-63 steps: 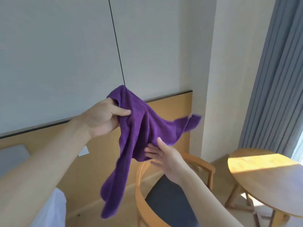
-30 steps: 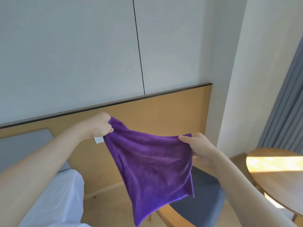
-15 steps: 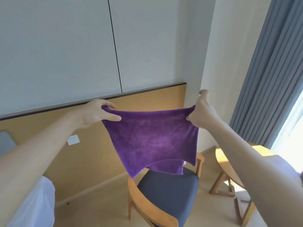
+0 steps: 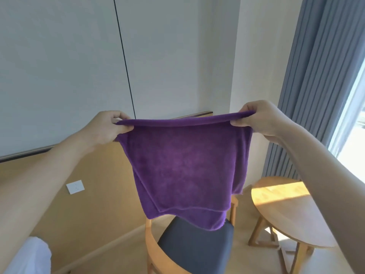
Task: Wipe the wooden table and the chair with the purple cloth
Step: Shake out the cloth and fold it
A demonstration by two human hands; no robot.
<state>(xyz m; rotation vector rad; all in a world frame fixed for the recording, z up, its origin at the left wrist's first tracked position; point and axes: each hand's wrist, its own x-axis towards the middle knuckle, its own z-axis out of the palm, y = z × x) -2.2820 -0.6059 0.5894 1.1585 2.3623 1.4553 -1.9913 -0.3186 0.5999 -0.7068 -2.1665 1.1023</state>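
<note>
Purple cloth (image 4: 185, 165) held up in the air, stretched out flat between both hands, not touching any furniture. Plush, fuzzy pile, deep violet, slightly lighter sheen in the middle. Top edge pulled taut in a near-straight line and rolled over a bit toward the camera. It looks doubled: a front layer ends in a hemmed lower edge, and a second layer hangs lower behind it, showing along the bottom and at the right side. Lower left corner of the front layer hangs to a point. Sides slant inward going down.

Left hand (image 4: 107, 128) pinches the top left corner, thumb in front, fingers curled behind. Right hand (image 4: 258, 118) pinches the top right corner the same way, thumb under the rolled edge.

Cloth hangs in front of the chair (image 4: 194, 248), covering its backrest; bottom edge overlaps the dark grey seat in view, whether it touches cannot be told. Chair has a curved light wood frame. Round wooden table (image 4: 284, 210) stands right of the chair, sunlight across its far edge. Grey curtain (image 4: 316, 86) behind the table. White wall socket (image 4: 75, 187) on the wood wall panel, lower left.
</note>
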